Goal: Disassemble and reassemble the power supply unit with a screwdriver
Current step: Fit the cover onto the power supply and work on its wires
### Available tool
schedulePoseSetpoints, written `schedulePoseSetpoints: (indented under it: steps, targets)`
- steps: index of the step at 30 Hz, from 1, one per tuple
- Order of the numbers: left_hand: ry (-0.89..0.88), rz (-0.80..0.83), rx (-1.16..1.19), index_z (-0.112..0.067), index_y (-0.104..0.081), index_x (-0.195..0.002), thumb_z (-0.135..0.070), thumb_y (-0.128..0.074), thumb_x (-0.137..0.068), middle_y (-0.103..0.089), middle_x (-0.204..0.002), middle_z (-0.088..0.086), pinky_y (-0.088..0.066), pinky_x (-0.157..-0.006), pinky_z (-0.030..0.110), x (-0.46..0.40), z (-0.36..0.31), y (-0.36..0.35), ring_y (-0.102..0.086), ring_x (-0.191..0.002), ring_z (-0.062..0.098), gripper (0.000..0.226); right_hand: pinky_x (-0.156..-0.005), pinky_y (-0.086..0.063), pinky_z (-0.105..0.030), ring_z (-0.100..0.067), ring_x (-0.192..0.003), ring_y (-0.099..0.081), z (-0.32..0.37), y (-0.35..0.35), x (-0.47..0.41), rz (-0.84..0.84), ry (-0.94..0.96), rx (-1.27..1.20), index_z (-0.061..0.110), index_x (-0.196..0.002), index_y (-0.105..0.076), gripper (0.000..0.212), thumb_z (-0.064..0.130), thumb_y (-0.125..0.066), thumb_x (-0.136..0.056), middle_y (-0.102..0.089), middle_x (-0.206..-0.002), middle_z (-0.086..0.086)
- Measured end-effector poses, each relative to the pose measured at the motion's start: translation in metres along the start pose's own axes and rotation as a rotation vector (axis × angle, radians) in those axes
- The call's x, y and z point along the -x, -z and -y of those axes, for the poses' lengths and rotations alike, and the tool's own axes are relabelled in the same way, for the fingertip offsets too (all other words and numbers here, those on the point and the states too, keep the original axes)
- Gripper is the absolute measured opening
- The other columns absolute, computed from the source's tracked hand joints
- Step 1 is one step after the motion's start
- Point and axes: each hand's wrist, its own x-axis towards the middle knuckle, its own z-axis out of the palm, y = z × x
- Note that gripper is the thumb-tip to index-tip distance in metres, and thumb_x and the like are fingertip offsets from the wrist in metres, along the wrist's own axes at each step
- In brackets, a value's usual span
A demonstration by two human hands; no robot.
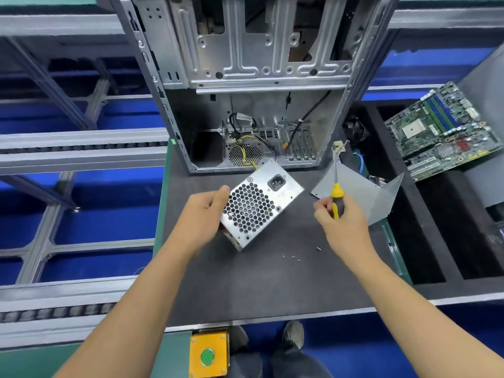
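Power supply unit [259, 203] tilted mid-desk [245, 290], my left hand [203, 214] gripping it; right-hand fingers [323, 211] pinch the screwdriver [336, 197]; no label readable.

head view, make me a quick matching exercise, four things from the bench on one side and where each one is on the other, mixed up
Things:
1. power supply unit
2. screwdriver
3. loose screws
4. motherboard

Places:
A. lying on the dark mat near the bench's front
B. gripped by the left hand
C. propped at the right side of the bench
D. held in the right hand

Pairs: 1-B, 2-D, 3-A, 4-C
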Motion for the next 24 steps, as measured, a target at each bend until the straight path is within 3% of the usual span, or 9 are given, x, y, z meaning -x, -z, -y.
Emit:
schedulePoseSetpoints:
  steps: [2, 5, 7, 8, 12, 18, 22, 24]
  targets:
    - [-0.007, -0.031, 0.003, 0.010, -0.051, -0.085, -0.055, -0.044, -0.099, -0.065, -0.085, 0.028, -0.056, -0.074, 0.042, -0.002, 0.000, -0.002, -0.056, -0.069, 0.019, 0.067, -0.043, -0.033, -0.012, -0.007, -0.054, -0.037, 0.028, -0.006, 0.002, -0.006, 0.065, -0.095, 0.020, -0.077, -0.053, 0.016, 0.022, -0.064, -0.088, -0.047, -0.064, 0.010]
    - [0.008, -0.049, 0.118, 0.004, -0.062, -0.095, -0.060, -0.052, -0.090, -0.065, -0.085, 0.017, -0.054, -0.077, 0.047, -0.002, 0.000, -0.003, -0.054, -0.077, 0.020, 0.064, -0.051, -0.040, -0.014, -0.008, -0.058, -0.048, 0.068, -0.021, 0.007, 0.117, 0.190, -0.181, 0.029, -0.078, -0.059, 0.017, 0.020, -0.069, -0.088, -0.062, -0.072, 0.010]
    - [0.038, -0.038, 0.263, -0.009, -0.070, -0.109, -0.043, -0.064, -0.093, -0.075, -0.096, 0.010, -0.057, -0.078, 0.047, 0.000, 0.006, -0.003, -0.065, -0.083, 0.020, 0.038, -0.059, -0.048, -0.023, -0.014, -0.065, -0.058, 0.084, -0.035, 0.009, 0.205, 0.236, -0.167, 0.031, -0.082, -0.063, 0.017, 0.017, -0.072, -0.086, -0.069, -0.080, 0.007]
    - [0.065, -0.022, 0.382, -0.012, -0.068, -0.115, -0.032, -0.069, -0.091, -0.076, -0.098, 0.008, -0.059, -0.074, 0.039, 0.003, 0.008, -0.002, -0.069, -0.086, 0.019, 0.032, -0.062, -0.049, -0.023, -0.012, -0.065, -0.059, 0.089, -0.043, 0.009, 0.239, 0.255, -0.136, 0.027, -0.084, -0.064, 0.015, 0.016, -0.073, -0.086, -0.069, -0.079, 0.009]
    - [0.105, 0.013, 0.788, -0.006, -0.062, -0.120, -0.012, -0.077, -0.071, -0.075, -0.102, 0.015, -0.059, -0.072, 0.030, 0.015, 0.022, 0.000, -0.074, -0.090, 0.021, 0.051, -0.057, -0.042, -0.009, 0.000, -0.056, -0.050, 0.093, -0.063, 0.007, 0.368, 0.296, -0.050, 0.022, -0.084, -0.062, 0.013, 0.014, -0.073, -0.086, -0.068, -0.079, 0.012]
    - [0.008, -0.061, 0.865, -0.007, -0.073, -0.108, -0.012, -0.072, -0.076, -0.075, -0.106, 0.016, -0.058, -0.077, 0.028, 0.022, 0.035, -0.012, -0.073, -0.097, 0.023, 0.033, -0.054, -0.040, -0.009, -0.001, -0.058, -0.047, 0.091, -0.073, 0.003, 0.424, 0.380, 0.077, 0.028, -0.084, -0.062, 0.009, 0.023, -0.069, -0.088, -0.066, -0.081, 0.009]
    - [-0.060, -0.098, 0.830, -0.019, -0.080, -0.102, -0.008, -0.069, -0.085, -0.076, -0.105, 0.013, -0.057, -0.080, 0.026, 0.022, 0.037, -0.013, -0.073, -0.098, 0.021, 0.023, -0.062, -0.046, -0.023, -0.015, -0.072, -0.053, 0.091, -0.081, -0.001, 0.467, 0.400, 0.151, 0.031, -0.086, -0.060, 0.008, 0.034, -0.066, -0.089, -0.067, -0.083, 0.011]
    - [-0.059, -0.120, 0.853, -0.018, -0.080, -0.102, -0.009, -0.069, -0.086, -0.075, -0.106, 0.014, -0.057, -0.081, 0.028, 0.022, 0.036, -0.014, -0.073, -0.100, 0.023, 0.022, -0.061, -0.047, -0.024, -0.013, -0.068, -0.053, 0.092, -0.085, 0.000, 0.462, 0.417, 0.145, 0.030, -0.086, -0.060, 0.007, 0.033, -0.066, -0.089, -0.067, -0.083, 0.012]
